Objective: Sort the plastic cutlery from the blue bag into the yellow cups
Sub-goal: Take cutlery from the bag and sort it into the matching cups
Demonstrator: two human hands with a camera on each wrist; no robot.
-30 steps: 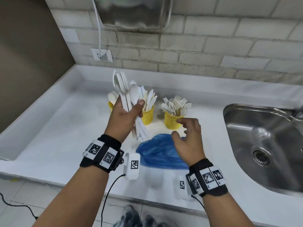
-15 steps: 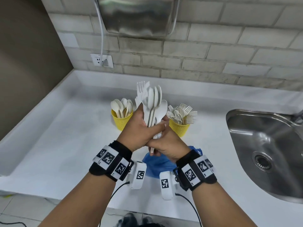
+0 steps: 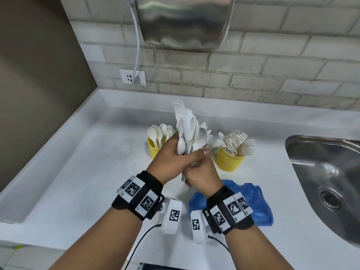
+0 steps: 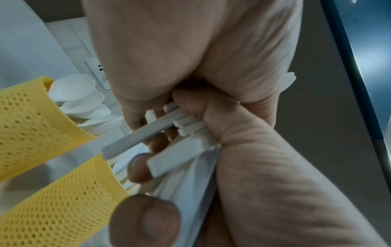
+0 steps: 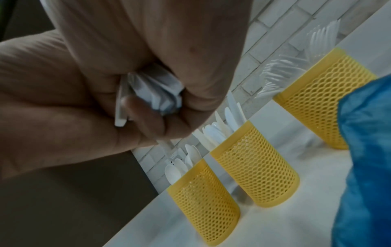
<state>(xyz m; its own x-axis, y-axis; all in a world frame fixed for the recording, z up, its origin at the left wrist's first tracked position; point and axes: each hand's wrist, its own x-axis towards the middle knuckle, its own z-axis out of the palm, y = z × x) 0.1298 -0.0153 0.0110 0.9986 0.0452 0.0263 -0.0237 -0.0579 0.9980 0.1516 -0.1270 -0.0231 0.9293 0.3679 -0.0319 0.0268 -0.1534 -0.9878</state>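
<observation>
Both hands hold one upright bundle of white plastic cutlery above the counter, forks and spoons mixed. My left hand grips the bundle around its middle. Below it, my right hand grips the handle ends. Three yellow mesh cups stand behind: the spoon cup on the left, the fork cup on the right, and the knife cup between them, hidden behind the hands in the head view. The crumpled blue bag lies on the counter under my right wrist.
A steel sink is sunk into the white counter at the right. A wall socket with a cable and a steel dispenser sit on the brick wall. The counter's raised rim runs along the left and back.
My right hand came up from over the bag and closed on the handle ends of the bundle. The bundle moved right, in front of the middle cup, and now stands more upright.
</observation>
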